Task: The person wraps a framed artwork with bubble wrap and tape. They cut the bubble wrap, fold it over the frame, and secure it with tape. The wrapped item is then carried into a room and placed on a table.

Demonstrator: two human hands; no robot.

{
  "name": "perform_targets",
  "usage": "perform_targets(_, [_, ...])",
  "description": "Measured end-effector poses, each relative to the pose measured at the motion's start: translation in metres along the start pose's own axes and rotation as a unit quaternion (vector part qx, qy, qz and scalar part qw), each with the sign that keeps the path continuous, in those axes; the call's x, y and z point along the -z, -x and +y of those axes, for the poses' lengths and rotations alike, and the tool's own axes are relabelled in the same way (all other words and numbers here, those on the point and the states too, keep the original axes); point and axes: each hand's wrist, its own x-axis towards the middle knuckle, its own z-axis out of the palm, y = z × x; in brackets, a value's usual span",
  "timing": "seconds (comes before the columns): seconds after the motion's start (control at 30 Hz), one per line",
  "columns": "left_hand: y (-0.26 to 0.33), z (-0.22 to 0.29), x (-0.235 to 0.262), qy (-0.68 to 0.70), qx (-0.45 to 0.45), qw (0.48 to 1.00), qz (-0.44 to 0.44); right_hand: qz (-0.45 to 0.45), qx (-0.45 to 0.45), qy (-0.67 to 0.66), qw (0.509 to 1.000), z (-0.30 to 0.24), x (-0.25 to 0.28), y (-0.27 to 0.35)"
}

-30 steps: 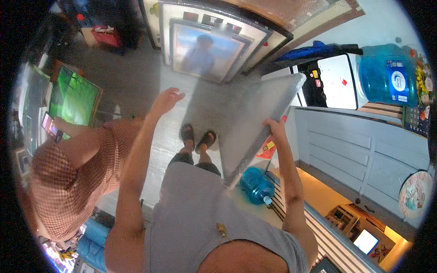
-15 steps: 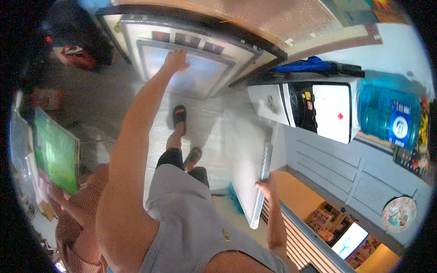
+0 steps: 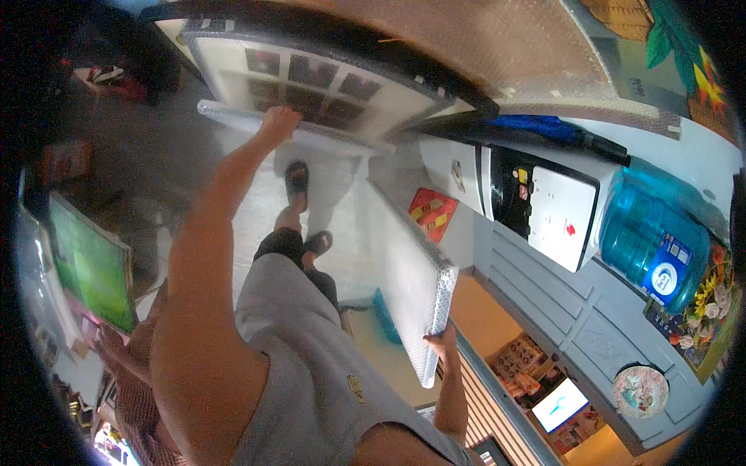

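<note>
My left hand (image 3: 281, 126) is closed over the upper edge of a framed picture (image 3: 334, 140) in clear wrap, tilted toward me. Only its pale edge and a little of its face show. Just behind it leans a larger wrapped frame (image 3: 388, 102) with several small dark pictures in a pale mount. On the other side, my right hand (image 3: 443, 342) grips the near edge of a flat panel (image 3: 410, 279) in bubble wrap. That panel stands on its side, apart from the left-hand picture; my right fingers are partly hidden behind it.
Large bubble-wrapped panels (image 3: 536, 54) lean along the far side. Right of my legs are a white water dispenser (image 3: 559, 210) with a blue bottle (image 3: 645, 233), and a slatted counter (image 3: 482, 380). At left, another person's hand (image 3: 113, 346) is near a green painting (image 3: 93, 260).
My left hand has tipped the framed picture toward me, uncovering the small pictures behind it. The wrapped panel in my right hand has turned, showing more of its broad face.
</note>
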Motion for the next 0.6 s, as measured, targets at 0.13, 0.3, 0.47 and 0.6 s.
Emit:
perform_targets(0.13, [0.036, 0.004, -0.014, -0.056, -0.056, 0.996, -0.040, 0.008, 0.024, 0.094, 0.995, -0.016, -0.005, -0.014])
perform_targets(0.3, [0.096, 0.007, -0.006, 0.013, -0.020, 1.000, 0.012, -0.053, -0.071, 0.101, 0.991, -0.053, -0.005, -0.019])
perform_targets(0.47, [0.175, -0.007, 0.001, 0.098, 0.074, 0.989, 0.081, -0.055, 0.075, 0.096, 0.991, -0.050, -0.007, -0.037])
perform_targets(0.6, [0.226, -0.009, 0.030, 0.139, 0.185, 0.968, 0.092, -0.105, 0.092, 0.098, 0.985, -0.072, -0.014, -0.056])
